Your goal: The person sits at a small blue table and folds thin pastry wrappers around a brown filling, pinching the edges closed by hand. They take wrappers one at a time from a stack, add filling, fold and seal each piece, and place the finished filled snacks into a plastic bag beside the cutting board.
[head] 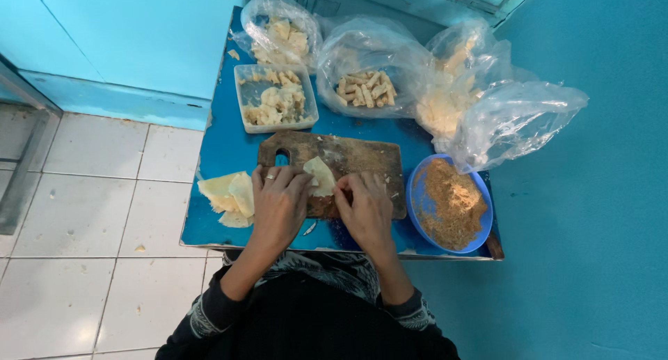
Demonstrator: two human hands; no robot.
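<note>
Pale wrapper [321, 176] on board [362, 158]: thin, limp, tears easily; lift by edge. Left hand [278, 203], right hand [365, 210] fingers curled, pinching it.

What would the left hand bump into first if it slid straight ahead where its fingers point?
Probably the left hand would push further onto the pale wrapper on the cutting board; beyond that sits the plastic tub. Depth is hard to judge.

A worn, rough wooden cutting board [341, 166] lies on a glossy blue tabletop [226, 147] beside crinkled clear plastic bags [511, 123].
</note>
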